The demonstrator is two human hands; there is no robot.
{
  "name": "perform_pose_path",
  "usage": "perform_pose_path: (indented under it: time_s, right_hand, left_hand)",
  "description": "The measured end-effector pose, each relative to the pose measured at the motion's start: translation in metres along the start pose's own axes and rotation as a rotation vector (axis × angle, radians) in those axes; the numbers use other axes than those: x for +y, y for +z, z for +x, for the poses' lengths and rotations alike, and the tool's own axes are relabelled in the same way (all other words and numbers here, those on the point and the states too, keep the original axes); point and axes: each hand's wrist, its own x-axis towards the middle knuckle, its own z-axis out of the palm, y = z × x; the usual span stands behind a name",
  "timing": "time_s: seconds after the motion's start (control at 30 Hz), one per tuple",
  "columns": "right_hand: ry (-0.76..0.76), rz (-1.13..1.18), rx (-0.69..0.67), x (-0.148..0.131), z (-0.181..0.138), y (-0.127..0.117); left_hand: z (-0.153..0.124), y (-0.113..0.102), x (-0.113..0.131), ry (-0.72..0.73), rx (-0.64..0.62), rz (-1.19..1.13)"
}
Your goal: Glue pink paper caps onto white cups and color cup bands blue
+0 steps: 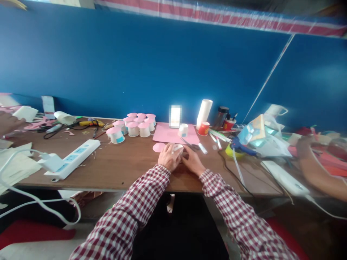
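Near the middle of the table, my left hand is wrapped round a white paper cup, most of which the fingers hide. My right hand closes on the cup's right side, its fingertips against it. A pink paper disc lies flat beside my left hand. Just beyond my hands, scissors lie near a pink sheet, and another white paper cup stands on that sheet. Several white cups topped with pink discs stand grouped to the left.
A white power strip lies on the left with cables. To the right are a red cup, a white paper roll, a blue glue gun and a plastic bag. Other people's arms reach in at both sides.
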Motion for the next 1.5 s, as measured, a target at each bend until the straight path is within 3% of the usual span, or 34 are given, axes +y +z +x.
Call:
perform_pose_path:
  time_s: [1.5]
  right_hand:
    - [-0.002,-0.084,0.044,0.0051,0.0016,0.002]
  left_hand:
    - [-0.0008,-0.0064,0.0039,0.024,0.124,0.109]
